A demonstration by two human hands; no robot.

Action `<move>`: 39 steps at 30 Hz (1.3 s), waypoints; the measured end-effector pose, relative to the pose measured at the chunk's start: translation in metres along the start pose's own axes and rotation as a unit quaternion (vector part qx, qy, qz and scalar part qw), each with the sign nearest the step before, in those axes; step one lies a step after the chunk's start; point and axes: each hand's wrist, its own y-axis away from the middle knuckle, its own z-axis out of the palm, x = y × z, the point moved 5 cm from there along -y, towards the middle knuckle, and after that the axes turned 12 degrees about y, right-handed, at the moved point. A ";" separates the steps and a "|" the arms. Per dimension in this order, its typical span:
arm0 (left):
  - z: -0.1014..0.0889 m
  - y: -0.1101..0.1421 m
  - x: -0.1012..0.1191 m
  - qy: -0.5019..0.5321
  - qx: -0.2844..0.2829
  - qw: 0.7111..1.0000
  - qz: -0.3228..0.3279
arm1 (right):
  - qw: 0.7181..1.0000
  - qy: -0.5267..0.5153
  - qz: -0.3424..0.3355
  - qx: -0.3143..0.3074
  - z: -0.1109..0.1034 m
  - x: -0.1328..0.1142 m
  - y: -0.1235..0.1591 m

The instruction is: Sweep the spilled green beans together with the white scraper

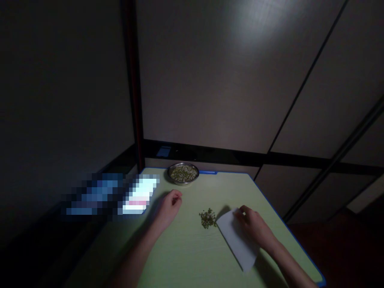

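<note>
My right hand (pixel 255 228) grips the upper edge of a white folded sheet of paper or envelope (pixel 237 244), fingers curled over it. Right beside the paper's left corner lies a small loose pile of green beans (pixel 207 219), the size of mung beans, with paler bits among them. My left hand (pixel 171 206) is held above the table left of the pile, its fingers curled and thumb close to them; whether something small is pinched there cannot be seen. Beyond it stands a round metal bowl (pixel 196 180) holding green beans mixed with whitish ones.
The light green table (pixel 186 256) has a blue rim and stands against panelled cabinet doors (pixel 204 80). A blue bar (pixel 208 172) sits at its far edge, next to the bowl. At the left, a bright screen (pixel 139 195) is pixelated. The surroundings are dark.
</note>
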 end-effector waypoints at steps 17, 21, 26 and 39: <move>-0.004 -0.002 -0.008 -0.011 0.007 1.000 -0.019 | 0.962 0.265 0.035 0.054 -0.017 -0.002 -0.083; -0.004 -0.003 -0.009 -0.002 0.007 1.000 -0.018 | 0.965 0.259 0.001 0.030 -0.006 0.003 -0.086; -0.003 -0.002 -0.010 0.021 0.010 0.999 -0.026 | 0.970 0.241 -0.033 0.022 0.003 0.008 -0.081; -0.003 -0.001 -0.004 0.027 0.002 0.999 -0.029 | 0.978 0.207 -0.020 0.004 0.006 0.018 -0.054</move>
